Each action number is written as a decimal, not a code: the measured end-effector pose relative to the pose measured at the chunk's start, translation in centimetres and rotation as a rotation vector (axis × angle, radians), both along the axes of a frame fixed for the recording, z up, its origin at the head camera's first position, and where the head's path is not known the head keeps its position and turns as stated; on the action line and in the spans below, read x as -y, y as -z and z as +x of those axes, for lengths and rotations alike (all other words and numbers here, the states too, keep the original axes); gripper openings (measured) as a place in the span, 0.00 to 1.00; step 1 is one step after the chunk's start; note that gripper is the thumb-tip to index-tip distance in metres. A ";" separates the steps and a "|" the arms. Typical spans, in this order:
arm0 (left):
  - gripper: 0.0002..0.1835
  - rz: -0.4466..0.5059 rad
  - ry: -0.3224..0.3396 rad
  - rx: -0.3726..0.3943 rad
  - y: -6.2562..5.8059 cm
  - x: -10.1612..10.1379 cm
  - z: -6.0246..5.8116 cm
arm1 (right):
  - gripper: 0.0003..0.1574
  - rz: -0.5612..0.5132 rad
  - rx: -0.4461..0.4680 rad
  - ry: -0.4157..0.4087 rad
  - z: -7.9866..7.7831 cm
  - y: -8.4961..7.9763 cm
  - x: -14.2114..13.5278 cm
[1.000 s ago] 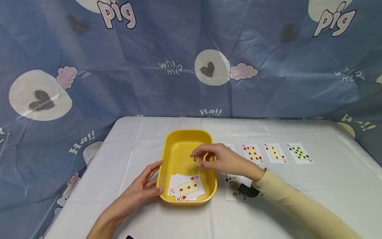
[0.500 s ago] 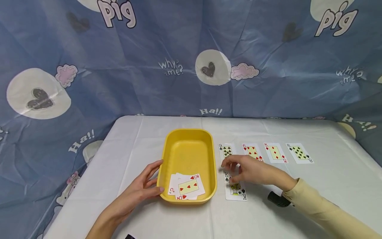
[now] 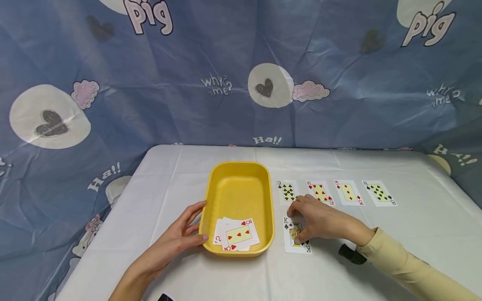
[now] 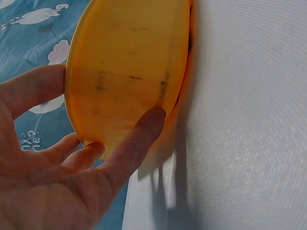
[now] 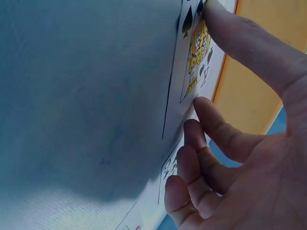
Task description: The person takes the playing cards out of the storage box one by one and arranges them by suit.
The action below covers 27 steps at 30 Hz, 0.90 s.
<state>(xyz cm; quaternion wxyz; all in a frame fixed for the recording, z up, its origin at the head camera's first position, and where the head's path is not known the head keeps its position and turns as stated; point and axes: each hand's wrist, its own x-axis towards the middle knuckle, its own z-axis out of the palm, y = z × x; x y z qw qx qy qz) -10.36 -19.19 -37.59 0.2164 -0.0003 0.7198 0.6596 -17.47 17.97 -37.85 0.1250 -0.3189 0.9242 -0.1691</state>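
A king of spades [image 3: 290,248] lies face up on the white table, to the right of a yellow tray [image 3: 272,209]. Over this card is my right hand [image 3: 325,219]: the thumb touches its face, and the index fingertip is at its far edge, as the right wrist view also shows. The card lies flat. My left hand [image 3: 173,242] rests against the tray's left side, fingers spread and thumb on the outer wall [image 4: 129,86]. Inside the tray, a three of hearts [image 3: 238,236] overlaps at least one other card [image 3: 216,234] near the front end.
Behind the king, a nine of clubs [image 3: 287,191], six of hearts [image 3: 318,190], three of diamonds [image 3: 348,192] and eight of spades [image 3: 378,193] lie in a row. A patterned blue cloth [image 3: 211,117] hangs behind the table [image 3: 414,234].
My right hand has moved from above the tray to the right and come down onto the king of spades. The left hand has stayed against the tray.
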 end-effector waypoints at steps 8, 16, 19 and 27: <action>0.42 0.000 -0.006 0.000 0.3 0.0 0.0 | 0.37 0.007 -0.030 0.012 0.2 0.1 0.0; 0.42 0.000 -0.007 -0.007 0.4 0.1 0.0 | 0.44 0.009 -0.016 -0.001 0.9 0.1 0.2; 0.42 -0.003 -0.010 -0.001 0.4 0.0 0.0 | 0.41 -0.032 0.035 -0.019 0.9 0.2 0.3; 0.42 -0.007 -0.006 0.001 0.5 -0.1 0.0 | 0.24 -0.328 0.203 -0.139 -0.3 -0.1 -0.5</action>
